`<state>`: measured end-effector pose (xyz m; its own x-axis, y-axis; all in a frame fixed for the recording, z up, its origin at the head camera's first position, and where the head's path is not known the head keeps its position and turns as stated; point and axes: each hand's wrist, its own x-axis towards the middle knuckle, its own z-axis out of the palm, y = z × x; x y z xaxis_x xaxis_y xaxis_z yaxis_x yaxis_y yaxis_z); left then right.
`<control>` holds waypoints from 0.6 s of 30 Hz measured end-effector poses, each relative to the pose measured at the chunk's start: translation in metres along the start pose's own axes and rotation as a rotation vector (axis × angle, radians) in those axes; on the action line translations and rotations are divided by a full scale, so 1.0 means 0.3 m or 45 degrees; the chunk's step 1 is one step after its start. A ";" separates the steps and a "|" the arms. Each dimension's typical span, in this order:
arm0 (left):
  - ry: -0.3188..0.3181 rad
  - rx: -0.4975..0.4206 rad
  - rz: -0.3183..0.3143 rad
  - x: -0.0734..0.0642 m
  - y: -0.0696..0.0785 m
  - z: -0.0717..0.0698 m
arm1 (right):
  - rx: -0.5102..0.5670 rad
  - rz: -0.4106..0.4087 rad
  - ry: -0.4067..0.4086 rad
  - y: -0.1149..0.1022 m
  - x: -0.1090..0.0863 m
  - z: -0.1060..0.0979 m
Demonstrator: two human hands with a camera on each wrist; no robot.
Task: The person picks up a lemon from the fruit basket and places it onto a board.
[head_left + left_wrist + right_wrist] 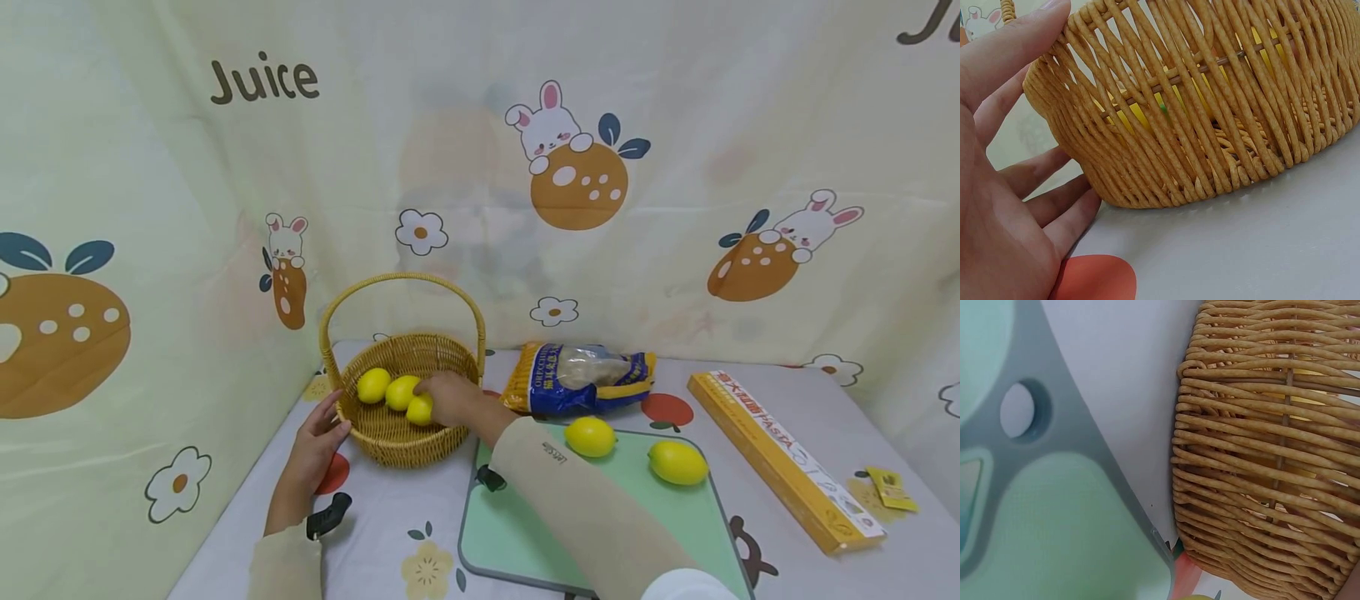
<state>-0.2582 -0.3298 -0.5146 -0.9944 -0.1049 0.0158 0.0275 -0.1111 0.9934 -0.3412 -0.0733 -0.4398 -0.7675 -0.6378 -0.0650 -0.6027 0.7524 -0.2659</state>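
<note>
A wicker basket (408, 450) with a tall arched handle stands at the back left. In it lie yellow lemons: one lemon (373, 386) at the left, a second (402, 392) beside it, and a third (421, 409) partly covered by my right hand (453, 400). That hand reaches over the basket's near right rim and grips the third lemon, its fingertips mostly hidden. My left hand (318, 446) steadies the basket's left side. The left wrist view shows its thumb (1029, 40) at the rim and its extended fingers (1063, 215) against the outer wall.
Right of the basket lies a green cutting board (517, 533), bearing two lemons, one (591, 437) near its back edge and another (678, 462) farther right. Behind it rests a blue pasta bag (577, 379). A long pasta box (783, 462) and small yellow packet (892, 489) lie at right.
</note>
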 end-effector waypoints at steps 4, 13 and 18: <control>-0.007 -0.003 0.000 -0.003 0.003 0.004 | -0.012 0.003 -0.003 0.001 0.000 0.003; -0.014 -0.010 0.009 -0.010 0.018 0.014 | -0.013 0.033 -0.050 -0.004 0.001 -0.001; -0.018 -0.018 -0.002 -0.011 0.019 0.016 | -0.009 0.028 -0.060 -0.007 0.001 0.000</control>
<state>-0.2552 -0.3254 -0.5085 -0.9957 -0.0908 0.0158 0.0271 -0.1249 0.9918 -0.3401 -0.0750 -0.4393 -0.7694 -0.6281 -0.1158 -0.5877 0.7672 -0.2570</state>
